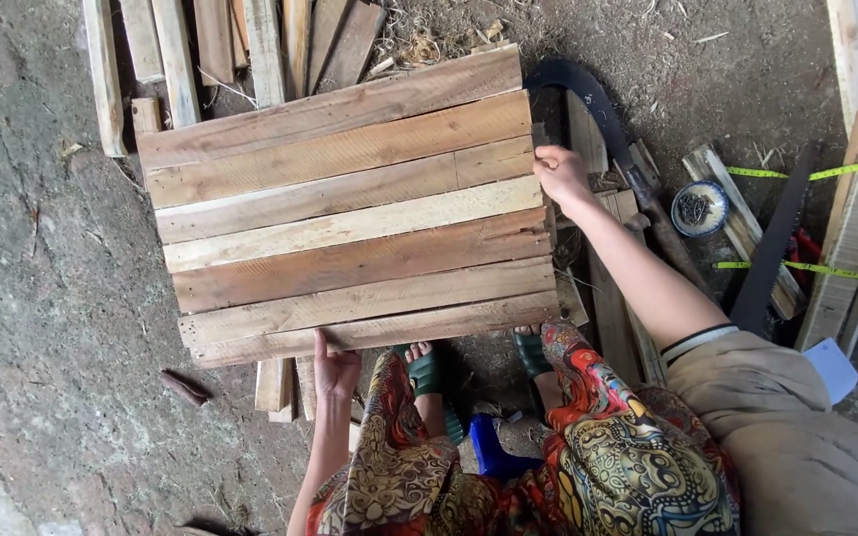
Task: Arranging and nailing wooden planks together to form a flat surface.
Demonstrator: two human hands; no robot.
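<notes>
Head view | step: panel handling, as I judge | wooden slat panel (350, 203) on the dirt ground (42, 298) | left hand (333, 369) clasps its near edge — right hand (560, 174) grips its right edge | next: even two-handed hold, feet clear

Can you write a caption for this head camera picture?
Left hand and right hand grip a slatted wooden panel.

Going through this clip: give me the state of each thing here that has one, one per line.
Panel: planks joined, held at two edges.
Left hand: gripping the panel's near edge.
Right hand: gripping its right edge.
Bowl: upright, holds small dark pieces.
Tape measure: pulled out across boards.
Saw: lying flat.
</notes>
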